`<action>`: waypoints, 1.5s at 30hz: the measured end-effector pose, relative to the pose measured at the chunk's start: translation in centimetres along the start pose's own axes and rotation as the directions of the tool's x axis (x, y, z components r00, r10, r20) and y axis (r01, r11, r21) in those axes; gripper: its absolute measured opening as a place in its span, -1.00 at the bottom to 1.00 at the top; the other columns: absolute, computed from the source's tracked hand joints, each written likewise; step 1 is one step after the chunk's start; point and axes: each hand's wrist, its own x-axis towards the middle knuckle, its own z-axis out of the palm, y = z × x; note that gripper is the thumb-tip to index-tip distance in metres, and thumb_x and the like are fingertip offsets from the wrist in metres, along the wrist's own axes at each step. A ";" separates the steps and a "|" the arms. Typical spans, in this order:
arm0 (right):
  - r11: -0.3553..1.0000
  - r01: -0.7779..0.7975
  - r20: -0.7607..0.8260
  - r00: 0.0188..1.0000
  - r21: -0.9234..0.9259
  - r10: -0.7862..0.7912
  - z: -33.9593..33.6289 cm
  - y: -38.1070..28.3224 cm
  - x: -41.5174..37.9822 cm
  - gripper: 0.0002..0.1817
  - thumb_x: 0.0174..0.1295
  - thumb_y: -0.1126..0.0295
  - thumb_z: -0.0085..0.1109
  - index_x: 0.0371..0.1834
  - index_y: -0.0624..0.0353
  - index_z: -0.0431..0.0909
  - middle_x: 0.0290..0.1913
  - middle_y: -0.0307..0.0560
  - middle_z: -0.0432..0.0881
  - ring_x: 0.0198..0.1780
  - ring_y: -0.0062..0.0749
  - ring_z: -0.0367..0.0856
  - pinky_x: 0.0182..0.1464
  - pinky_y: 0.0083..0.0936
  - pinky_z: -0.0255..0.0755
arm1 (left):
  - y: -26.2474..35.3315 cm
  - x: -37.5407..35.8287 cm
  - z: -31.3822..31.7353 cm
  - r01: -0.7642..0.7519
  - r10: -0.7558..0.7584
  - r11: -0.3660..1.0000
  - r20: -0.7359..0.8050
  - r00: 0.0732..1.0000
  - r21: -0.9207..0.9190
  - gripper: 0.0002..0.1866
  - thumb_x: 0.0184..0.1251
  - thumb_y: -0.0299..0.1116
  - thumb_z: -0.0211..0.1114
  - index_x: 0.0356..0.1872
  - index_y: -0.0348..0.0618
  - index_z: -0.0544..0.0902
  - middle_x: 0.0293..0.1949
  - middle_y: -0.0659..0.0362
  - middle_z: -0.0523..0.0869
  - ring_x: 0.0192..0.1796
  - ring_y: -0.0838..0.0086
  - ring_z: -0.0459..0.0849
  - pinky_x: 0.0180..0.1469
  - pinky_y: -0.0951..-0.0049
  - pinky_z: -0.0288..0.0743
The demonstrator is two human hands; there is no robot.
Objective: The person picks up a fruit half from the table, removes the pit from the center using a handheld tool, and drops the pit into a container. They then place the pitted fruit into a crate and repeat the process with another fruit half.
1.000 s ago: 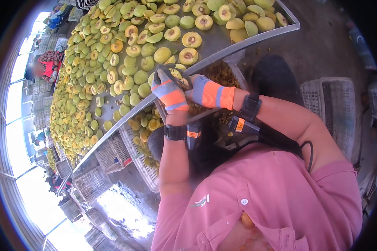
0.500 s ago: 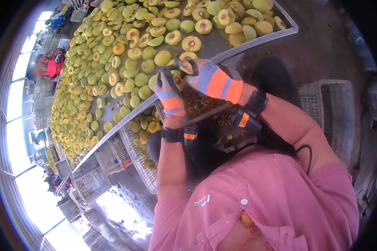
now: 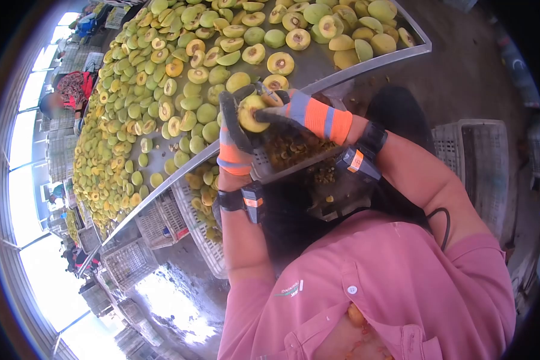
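My left hand (image 3: 236,135), in a grey, orange and dark-palmed glove, is closed around a yellow-fleshed peach half (image 3: 251,117). The cut face with its brown centre is turned toward my right hand (image 3: 303,111). That hand wears a matching glove, and its dark thumb tip touches the middle of the cut face. Between its fingers is a small tan curved piece (image 3: 272,95) with a greyish edge, perhaps a tool; its full shape is hidden. Both hands are just over the near rim of a metal table (image 3: 336,77) spread with many green-yellow fruit halves (image 3: 207,114).
Below my hands a crate (image 3: 282,174) contains brown scraps. Another crate (image 3: 207,240) with fruit stands under the table edge at left. A pale crate (image 3: 483,174) is at my right. Farther off are stacked crates (image 3: 129,264) and a person (image 3: 72,90) in red and patterned clothing.
My left hand has turned and opened out the view of the peach half, whose cut face now shows. My right thumb has come onto its centre. The view has shifted slightly.
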 end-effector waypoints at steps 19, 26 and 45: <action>0.880 0.190 0.048 0.981 -0.436 -0.188 1.2 3.5 1.3 -0.73 0.25 0.28 0.08 -0.01 0.06 0.55 -0.45 -0.14 0.53 -0.52 -0.32 0.56 -0.48 -0.43 0.39 | -3.8 2.5 1.0 -0.587 0.671 0.688 -0.067 0.738 0.427 -0.59 0.57 -0.21 -0.14 -0.07 -0.36 0.57 -0.17 0.09 0.66 -0.12 0.46 0.63 -0.03 0.43 0.54; 0.999 0.008 -0.029 1.000 -0.046 -0.009 1.5 1.4 -0.7 -0.68 0.16 0.23 0.17 -0.11 0.19 0.59 -0.55 -0.15 0.53 -0.62 -0.41 0.50 -0.60 -0.44 0.39 | -4.5 2.7 0.4 -0.578 0.676 0.640 -0.014 0.737 0.506 -0.62 0.55 -0.20 -0.06 -0.08 -0.34 0.59 -0.24 0.14 0.66 -0.16 0.49 0.61 -0.08 0.49 0.49; 0.979 0.058 0.181 0.983 -0.194 -0.022 0.6 2.1 -0.1 -0.72 0.04 0.31 0.19 -0.36 0.37 0.59 -0.65 -0.01 0.54 -0.72 -0.27 0.50 -0.69 -0.38 0.37 | -4.2 1.3 0.3 -0.550 0.696 0.453 0.108 0.710 0.701 -0.78 0.45 -0.43 0.07 -0.05 -0.37 0.56 -0.14 0.14 0.62 -0.13 0.51 0.53 -0.04 0.51 0.45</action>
